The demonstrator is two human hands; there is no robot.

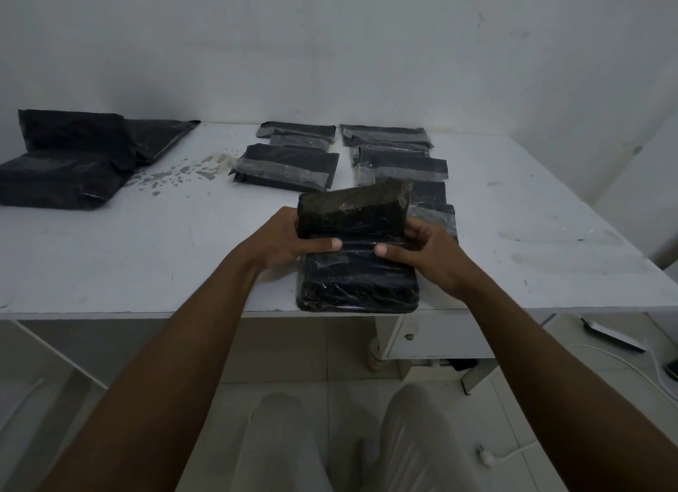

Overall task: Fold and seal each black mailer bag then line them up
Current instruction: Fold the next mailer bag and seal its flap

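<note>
Left hand and right hand each pinch the black mailer bag at its fold, flap standing up, at the near edge of the table. Sealed bags sit at 12 o'clock, loose bag pile at 10.

The fingers of the left hand and the right hand are hidden behind the raised flap of the bag; only the thumbs show. At 1 o'clock, the flap covers part of the sealed bags, so their count is unclear. At 9 o'clock, the pile is cut by the left edge and too dark to count. At 4 o'clock, a dark thing is cut by the right edge. At 6 o'clock, the legs run off the bottom.
</note>
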